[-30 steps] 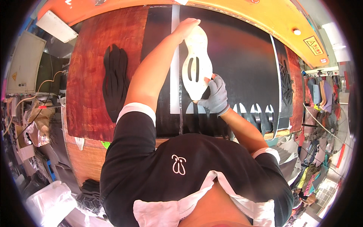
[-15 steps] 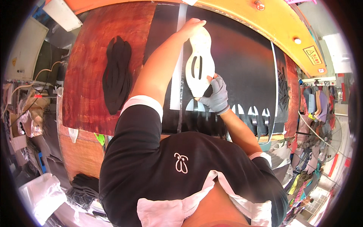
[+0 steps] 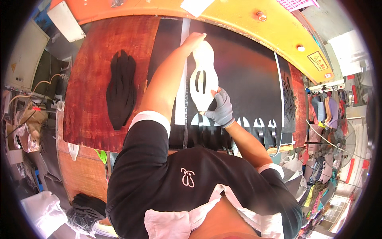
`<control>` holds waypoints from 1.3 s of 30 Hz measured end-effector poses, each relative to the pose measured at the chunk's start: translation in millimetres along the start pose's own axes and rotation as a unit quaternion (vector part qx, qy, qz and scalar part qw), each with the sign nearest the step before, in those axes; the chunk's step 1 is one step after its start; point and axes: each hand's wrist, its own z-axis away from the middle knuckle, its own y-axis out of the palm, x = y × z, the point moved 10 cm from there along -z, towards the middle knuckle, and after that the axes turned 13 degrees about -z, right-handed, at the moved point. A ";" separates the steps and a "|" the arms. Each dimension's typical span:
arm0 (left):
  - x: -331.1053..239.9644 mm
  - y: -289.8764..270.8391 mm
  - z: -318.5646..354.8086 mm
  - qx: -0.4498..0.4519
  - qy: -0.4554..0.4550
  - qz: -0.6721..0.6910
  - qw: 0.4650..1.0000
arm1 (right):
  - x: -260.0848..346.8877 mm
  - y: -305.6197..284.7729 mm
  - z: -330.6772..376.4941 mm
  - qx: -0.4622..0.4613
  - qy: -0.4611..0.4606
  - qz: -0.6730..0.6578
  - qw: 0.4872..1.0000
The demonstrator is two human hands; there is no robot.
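A white, waisted plate [image 3: 206,59] with two slots lies over the black sheet [image 3: 246,67], in the middle of the surface [image 3: 85,91]. The bare left hand [image 3: 195,42] has its grip closed on the far end. The grey-gloved right hand [image 3: 222,108] has its grip partly curled about the near end, bare thumb at the tip and bare fingertips at the right edge.

Left of the plate, well apart, I see a stack of black cut pieces [image 3: 121,89] on the reddish wood. More dark strips [image 3: 289,97] lie at the far right. An orange beam [image 3: 234,22] bars the far side, carrying white paper [image 3: 197,5].

The left forearm crosses the pale strip [image 3: 182,91] beside the plate and covers part of it. A row of pointed cut-outs [image 3: 259,131] runs along the near edge, some behind the right hand and forearm. Whether the plate touches the sheet, I can't tell; the left fingers' undersides are hidden. The pink basket [image 3: 297,4] is cut off above.
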 end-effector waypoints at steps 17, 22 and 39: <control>23.8 -8.3 1.1 0.013 -0.104 0.124 0.987 | -1.7 -4.2 -1.9 -0.020 0.009 -0.022 1.000; 21.9 -15.0 1.9 0.002 -0.087 0.083 0.993 | -3.5 -4.9 -0.8 -0.021 0.003 -0.018 1.000; 4.5 -44.3 356.4 -0.135 0.122 -0.334 0.925 | -73.2 -182.4 223.0 -0.195 0.231 0.039 0.953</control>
